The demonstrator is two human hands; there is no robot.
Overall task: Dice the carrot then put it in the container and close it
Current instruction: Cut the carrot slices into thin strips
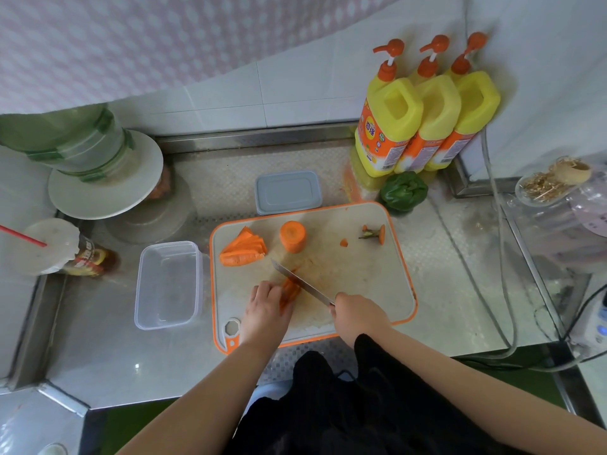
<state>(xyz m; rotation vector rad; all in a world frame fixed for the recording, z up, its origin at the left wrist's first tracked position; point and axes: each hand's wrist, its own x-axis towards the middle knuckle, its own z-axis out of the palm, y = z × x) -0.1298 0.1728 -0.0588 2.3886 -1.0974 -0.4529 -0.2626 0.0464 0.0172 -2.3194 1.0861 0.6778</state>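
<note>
Carrot work runs left to right: the open container [168, 285] sits just beside the board [377, 290], handy for filling. Left hand [266, 307] curls over carrot strips [289, 292], pinning them for the knife [300, 282], whose handle the right hand [356, 315] grips. A stump [293, 236] and slices [244, 247] wait behind; the lid [287, 192] lies beyond.

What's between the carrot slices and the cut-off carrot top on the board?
In the head view, an upright carrot chunk and a small orange scrap lie between them.
</note>
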